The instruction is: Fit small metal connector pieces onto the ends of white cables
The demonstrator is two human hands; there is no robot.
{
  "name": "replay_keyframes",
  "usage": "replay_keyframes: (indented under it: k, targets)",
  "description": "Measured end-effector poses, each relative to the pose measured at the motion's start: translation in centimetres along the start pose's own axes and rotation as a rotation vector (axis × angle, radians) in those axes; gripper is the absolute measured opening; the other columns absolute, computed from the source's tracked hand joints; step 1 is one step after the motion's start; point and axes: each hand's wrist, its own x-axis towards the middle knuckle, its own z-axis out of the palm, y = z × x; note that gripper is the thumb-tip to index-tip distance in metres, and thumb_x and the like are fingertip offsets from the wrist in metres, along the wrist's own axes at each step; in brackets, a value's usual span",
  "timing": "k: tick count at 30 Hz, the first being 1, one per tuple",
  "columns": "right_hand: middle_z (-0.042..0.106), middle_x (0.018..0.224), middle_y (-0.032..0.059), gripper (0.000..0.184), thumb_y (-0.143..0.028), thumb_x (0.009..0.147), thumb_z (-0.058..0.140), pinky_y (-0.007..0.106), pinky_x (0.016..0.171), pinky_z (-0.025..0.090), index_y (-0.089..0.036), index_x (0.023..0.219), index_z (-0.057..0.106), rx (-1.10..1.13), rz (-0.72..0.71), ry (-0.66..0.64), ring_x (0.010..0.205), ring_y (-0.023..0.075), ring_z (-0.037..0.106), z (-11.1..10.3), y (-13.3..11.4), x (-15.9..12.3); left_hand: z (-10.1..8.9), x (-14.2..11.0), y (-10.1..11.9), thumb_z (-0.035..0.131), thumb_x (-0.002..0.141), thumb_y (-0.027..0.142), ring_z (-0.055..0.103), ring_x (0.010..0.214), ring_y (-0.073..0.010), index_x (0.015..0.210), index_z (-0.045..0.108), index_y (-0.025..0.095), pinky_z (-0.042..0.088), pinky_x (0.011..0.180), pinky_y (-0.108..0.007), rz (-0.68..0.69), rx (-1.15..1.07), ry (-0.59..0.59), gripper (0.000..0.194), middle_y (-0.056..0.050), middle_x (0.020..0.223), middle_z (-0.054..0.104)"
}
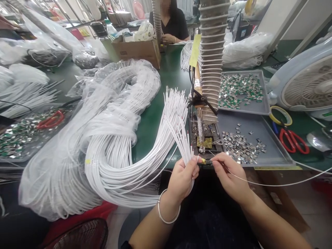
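Low at 6 o'clock, a bundle of white cables is clenched in the left hand, while a single thin wire is pinched by the right hand just beside it

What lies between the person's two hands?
In the head view, a small yellow-tipped wire end lies between the left hand, holding white wires, and the right hand.

A fanned bundle of white wires is gripped in the left hand, while a single wire is pinched by the right hand.
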Motion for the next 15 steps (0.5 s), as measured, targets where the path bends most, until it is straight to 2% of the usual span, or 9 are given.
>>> replay_keyframes:
  k: [3,8,12,15]
  targets:
    - [0.057,0.07,-0.0016,0.014,-0.016,0.09,0.047,0.017,0.059,0.045,-0.02,0.079,0.055,0.031,0.019,-0.016,0.063,0.0082,0.055,0.3,-0.1,0.1,-0.1,0.1,-0.1,0.079,0.065,0.04,0.038,0.047,-0.0045,0.075,0.065,0.012,0.025,0.047,-0.022,0.011,0.002,-0.031,0.033,0.001,0.063,0.054]
    - [0.058,0.07,-0.0015,0.013,-0.017,0.089,0.049,0.017,0.058,0.046,-0.02,0.078,0.057,0.074,0.029,0.002,0.062,0.0083,0.056,0.8,-0.6,0.3,-0.5,0.2,-0.3,0.073,0.074,0.038,0.038,0.053,-0.0068,0.075,0.061,0.014,0.032,0.055,-0.023,0.084,0.108,-0.121,0.026,0.004,0.062,0.048]
    - [0.062,0.071,-0.0009,0.011,-0.018,0.087,0.052,0.016,0.058,0.048,-0.02,0.08,0.06,0.12,0.086,0.018,0.064,0.0089,0.06,1.0,-1.1,0.6,-0.9,0.2,-0.1,0.068,0.079,0.037,0.043,0.063,-0.0094,0.074,0.06,0.016,0.038,0.066,-0.025,0.151,0.222,-0.178,0.023,0.0,0.079,0.053]
    - [0.064,0.072,-0.0002,0.011,-0.02,0.085,0.053,0.017,0.057,0.05,-0.02,0.08,0.062,0.18,0.156,0.006,0.065,0.0099,0.062,1.0,-1.5,0.9,-1.1,0.2,-0.1,0.065,0.082,0.037,0.048,0.074,-0.0134,0.075,0.059,0.017,0.041,0.075,-0.028,0.21,0.304,-0.213,0.022,-0.002,0.083,0.054]
